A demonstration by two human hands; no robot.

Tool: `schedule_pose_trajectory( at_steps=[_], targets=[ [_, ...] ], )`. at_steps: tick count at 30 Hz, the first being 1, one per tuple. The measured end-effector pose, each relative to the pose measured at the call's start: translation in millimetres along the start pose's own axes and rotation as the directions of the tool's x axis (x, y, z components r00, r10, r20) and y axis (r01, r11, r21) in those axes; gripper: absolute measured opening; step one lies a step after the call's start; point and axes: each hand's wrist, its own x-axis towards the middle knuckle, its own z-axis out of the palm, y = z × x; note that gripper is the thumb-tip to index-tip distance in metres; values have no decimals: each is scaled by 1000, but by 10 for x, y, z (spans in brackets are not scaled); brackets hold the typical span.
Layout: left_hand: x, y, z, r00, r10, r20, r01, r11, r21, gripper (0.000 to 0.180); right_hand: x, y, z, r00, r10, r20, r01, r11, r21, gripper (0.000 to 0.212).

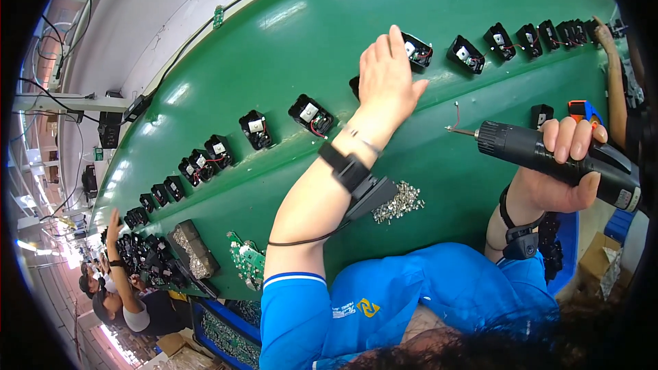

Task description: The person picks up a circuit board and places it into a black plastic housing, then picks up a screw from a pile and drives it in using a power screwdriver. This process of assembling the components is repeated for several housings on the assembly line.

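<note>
My left hand [388,77] reaches across the green bench with its fingers stretched out. It lies over the row of black plastic housings, partly covering one housing [417,53] beside the fingers and most of another [354,85] by the wrist. Whether it touches either one, I cannot tell. In my right hand [548,188] is a black electric screwdriver [514,144], its bit pointing left above the bench. Near the bit tip, a short red wire [458,115] with a small white connector shows. A heap of small silvery screws [399,203] lies below my left forearm.
More housings with red wires [310,115] line the bench on both sides. Green circuit boards [247,260] and a screw-filled box [195,250] lie at left. An orange and blue object [584,111] sits beyond my right hand. Other people's arms [118,260] reach in at both ends.
</note>
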Motion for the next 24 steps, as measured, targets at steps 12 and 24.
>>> schedule_pose_trajectory(
  at_steps=[12, 24],
  targets=[
    [187, -78, 282, 997, 52, 52, -54, 997, 48, 94, 213, 263, -77, 999, -22, -23, 20, 998, -63, 37],
    [-80, -207, 160, 969, 244, 49, -225, 944, -242, 103, 203, 954, -145, 999, 10, 45, -1, 980, -198, 30]
  ],
)
